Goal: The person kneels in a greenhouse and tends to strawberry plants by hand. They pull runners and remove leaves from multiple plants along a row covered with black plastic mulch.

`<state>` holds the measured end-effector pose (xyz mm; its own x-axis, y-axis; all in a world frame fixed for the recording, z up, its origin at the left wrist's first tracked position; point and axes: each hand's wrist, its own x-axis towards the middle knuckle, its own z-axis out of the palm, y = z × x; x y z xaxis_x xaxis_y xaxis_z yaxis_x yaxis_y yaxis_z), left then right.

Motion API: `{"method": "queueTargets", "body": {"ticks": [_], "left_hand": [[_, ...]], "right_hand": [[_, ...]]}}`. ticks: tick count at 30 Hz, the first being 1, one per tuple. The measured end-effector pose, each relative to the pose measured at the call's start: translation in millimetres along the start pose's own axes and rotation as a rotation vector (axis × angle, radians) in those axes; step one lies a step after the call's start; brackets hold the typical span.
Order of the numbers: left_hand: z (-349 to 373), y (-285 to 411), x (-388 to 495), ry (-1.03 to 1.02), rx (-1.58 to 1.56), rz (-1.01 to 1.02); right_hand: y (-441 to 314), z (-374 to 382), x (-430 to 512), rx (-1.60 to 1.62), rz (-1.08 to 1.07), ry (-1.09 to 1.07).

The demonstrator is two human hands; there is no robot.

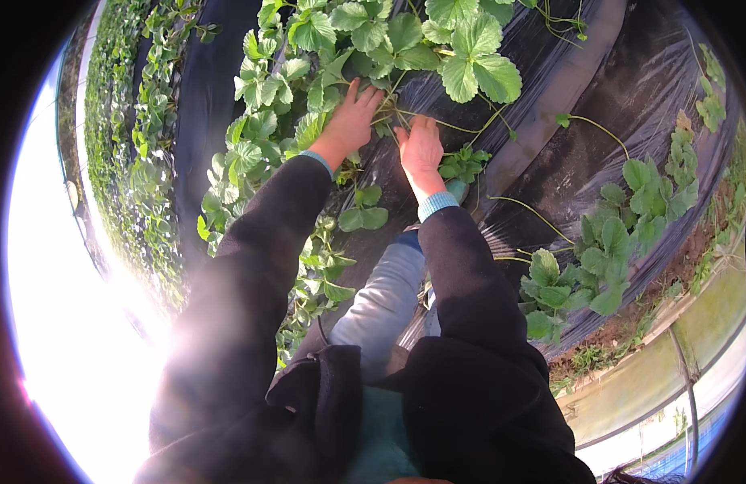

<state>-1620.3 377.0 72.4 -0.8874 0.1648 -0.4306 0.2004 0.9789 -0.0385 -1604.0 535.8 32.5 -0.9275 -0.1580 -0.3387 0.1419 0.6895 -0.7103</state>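
My left hand (350,123) reaches in among the leaves of a strawberry plant (403,42), palm down, its fingers spread at the stems near the plant's base. To its right, my right hand (421,145) has its fingers curled beside thin stems and a long green runner (451,126); whether it grips one of them I cannot tell. Both hands are low over black plastic mulch film (379,163). Just right of my right hand lies a small cluster of strawberry leaves (465,163).
Another row of strawberry plants (615,242) stands at the right, with runners stretching over the film. A furrow (530,127) runs between the beds. More planted rows (158,115) are at the left. A plastic greenhouse wall (675,363) curves along the lower right.
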Motion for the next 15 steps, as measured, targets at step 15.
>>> {"method": "queueTargets", "body": {"ticks": [15], "left_hand": [[4, -24, 9, -0.093, -0.018, 0.164]], "right_hand": [[-15, 33, 55, 0.399, 0.43, -0.471]]}}
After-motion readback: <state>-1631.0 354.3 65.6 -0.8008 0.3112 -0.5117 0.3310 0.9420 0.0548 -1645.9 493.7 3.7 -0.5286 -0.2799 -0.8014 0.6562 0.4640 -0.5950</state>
